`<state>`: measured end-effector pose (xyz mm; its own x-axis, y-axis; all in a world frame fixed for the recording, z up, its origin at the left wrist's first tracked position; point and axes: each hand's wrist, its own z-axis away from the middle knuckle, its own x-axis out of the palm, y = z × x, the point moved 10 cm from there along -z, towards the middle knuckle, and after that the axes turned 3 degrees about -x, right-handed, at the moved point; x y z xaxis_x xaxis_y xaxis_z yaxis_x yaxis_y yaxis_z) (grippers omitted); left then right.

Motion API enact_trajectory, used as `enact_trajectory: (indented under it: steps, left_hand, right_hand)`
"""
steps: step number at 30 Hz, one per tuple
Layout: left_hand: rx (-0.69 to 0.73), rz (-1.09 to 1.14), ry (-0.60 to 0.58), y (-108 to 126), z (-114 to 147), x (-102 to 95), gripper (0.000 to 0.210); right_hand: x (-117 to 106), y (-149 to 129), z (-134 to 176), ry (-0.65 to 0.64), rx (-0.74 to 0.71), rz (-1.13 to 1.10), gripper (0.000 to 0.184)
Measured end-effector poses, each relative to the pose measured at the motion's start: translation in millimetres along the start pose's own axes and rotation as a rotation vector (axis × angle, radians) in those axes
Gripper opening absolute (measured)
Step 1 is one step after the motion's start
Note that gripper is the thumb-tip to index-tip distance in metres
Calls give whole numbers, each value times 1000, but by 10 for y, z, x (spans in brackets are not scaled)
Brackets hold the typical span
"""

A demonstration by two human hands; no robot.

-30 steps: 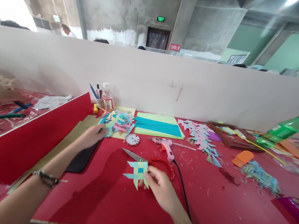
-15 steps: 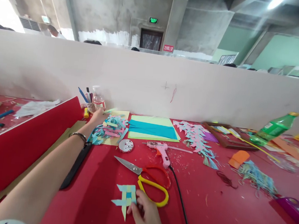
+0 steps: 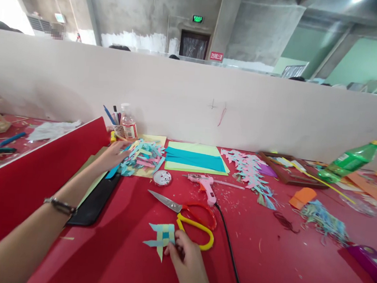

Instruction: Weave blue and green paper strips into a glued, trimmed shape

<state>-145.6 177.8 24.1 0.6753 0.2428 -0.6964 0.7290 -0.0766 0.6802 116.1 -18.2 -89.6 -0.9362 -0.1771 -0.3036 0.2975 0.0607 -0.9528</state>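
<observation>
Between the thumb and fingers of my right hand (image 3: 186, 258) is the right edge of a woven paper fish (image 3: 166, 235), in light blue and pale yellow with a darker blue square in its middle. It is held just over the red table. My left hand (image 3: 116, 153) is open, its fingers stretched towards the left side of a heap of cut paper strips (image 3: 144, 157) in blue, pink and yellow. No strip shows in its grasp. Scissors (image 3: 185, 211) with one red and one yellow handle lie open just beyond the paper fish.
A pink glue gun (image 3: 204, 188) with a black cord lies behind the scissors, beside a small round lid (image 3: 162, 178). Blue strips (image 3: 195, 159) rest on pale sheets. A clear bottle (image 3: 130, 123) stands at the back; a green bottle (image 3: 352, 160) leans at right.
My left hand has drawn back slightly left of the strip heap, and its fingers have spread; the pale strip near its fingertips is gone. My right hand keeps hold of the paper fish.
</observation>
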Motion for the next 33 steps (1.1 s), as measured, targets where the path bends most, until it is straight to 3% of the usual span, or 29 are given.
enact_trajectory:
  steps: [2, 5, 8, 10, 13, 20, 24, 28, 33]
  left_hand:
    - [76, -3, -62, 151, 452, -9, 35]
    - [260, -55, -277, 491, 1238, 204, 40]
    - [231, -47, -462, 632, 1834, 486, 38]
    - [195, -16, -470, 683, 2021, 585, 38]
    - [131, 30, -455, 677, 2093, 653, 37]
    - [46, 263, -477, 654, 2091, 550, 42]
    - [22, 282, -427, 596, 2082, 513, 41]
    - [6, 376, -457, 550, 2092, 574, 41]
    - [-40, 360, -395, 437, 2041, 532, 39]
  right_hand:
    - [-30, -6, 0, 19, -9, 43, 19]
    - [-5, -47, -5, -23, -4, 49, 26]
    - [45, -199, -9, -80, -20, 20, 29]
    - [51, -357, -22, -85, -65, 0, 28]
    - [81, -537, -58, -120, -108, -36, 26]
    - [50, -649, -113, -137, -118, -116, 22]
    - [49, -716, -95, -134, -146, -96, 26]
    - [66, -684, -102, -120, -126, -107, 26]
    - [207, -558, -112, -230, -52, -141, 23]
